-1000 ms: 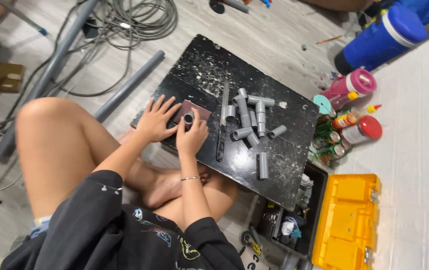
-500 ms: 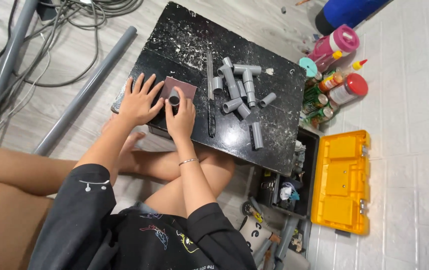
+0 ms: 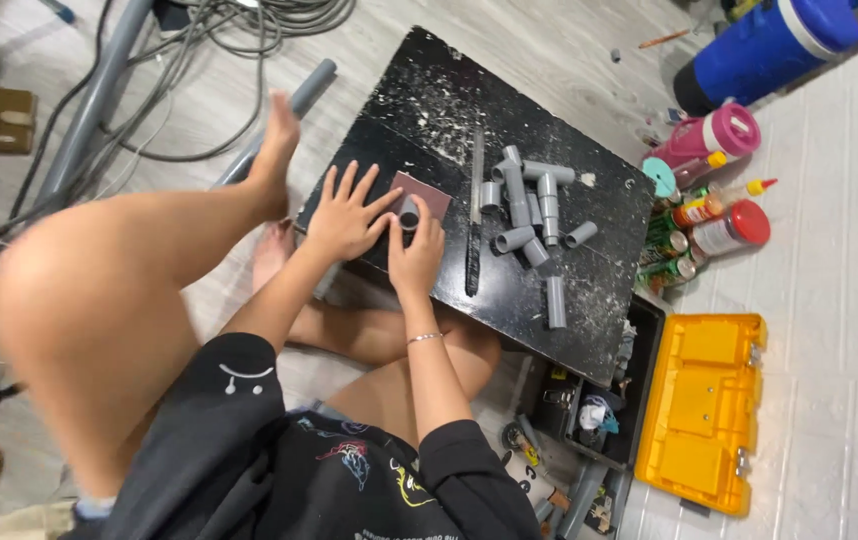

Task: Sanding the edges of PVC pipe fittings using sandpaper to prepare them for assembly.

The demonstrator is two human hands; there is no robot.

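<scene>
My right hand grips a short grey pipe piece standing upright on a reddish-brown sandpaper sheet. Beside it my left hand lies flat with fingers spread, pressing the sheet's left part against the black speckled board. To the right of the sheet lies a long dark file, and beyond it a cluster of several grey pipe pieces and fittings. One more grey pipe piece lies alone near the board's right front.
A long grey pipe and a tangle of cables lie on the floor at upper left. Bottles and cans and a blue jug stand right of the board. A yellow toolbox lid is open at lower right.
My left leg has lifted and stretched out toward the long pipe, and the view has shifted. Both hands stay on the sandpaper and the pipe piece.
</scene>
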